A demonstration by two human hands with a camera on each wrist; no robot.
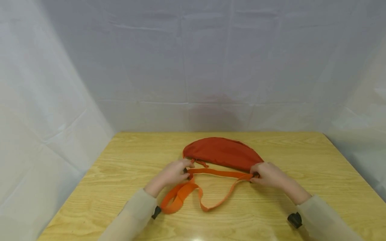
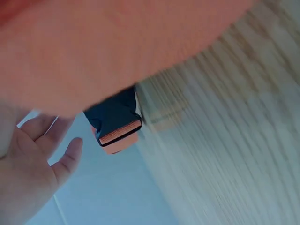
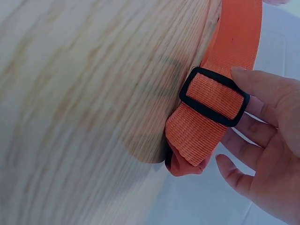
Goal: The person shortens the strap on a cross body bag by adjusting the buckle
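Note:
A red waist bag (image 1: pixel 221 152) lies on the table with its curved edge away from me, its orange strap (image 1: pixel 215 207) looped in front of it. At the bag's left end my left hand (image 1: pixel 174 172) pinches a black buckle (image 2: pixel 115 117). The blurred strap hides the thumb and the pinch in the left wrist view. My right hand (image 1: pixel 269 174) is at the bag's right end. Its thumb and fingers pinch the strap at the black slider (image 3: pixel 214 97), the thumb at the slider's edge and the fingers behind the webbing.
The light wooden table (image 1: pixel 120 157) carries the bag near its middle. White sheeting (image 1: pixel 211 67) hangs behind the far edge and along both sides. A short red zip pull cord (image 1: pixel 201 163) lies between bag and strap.

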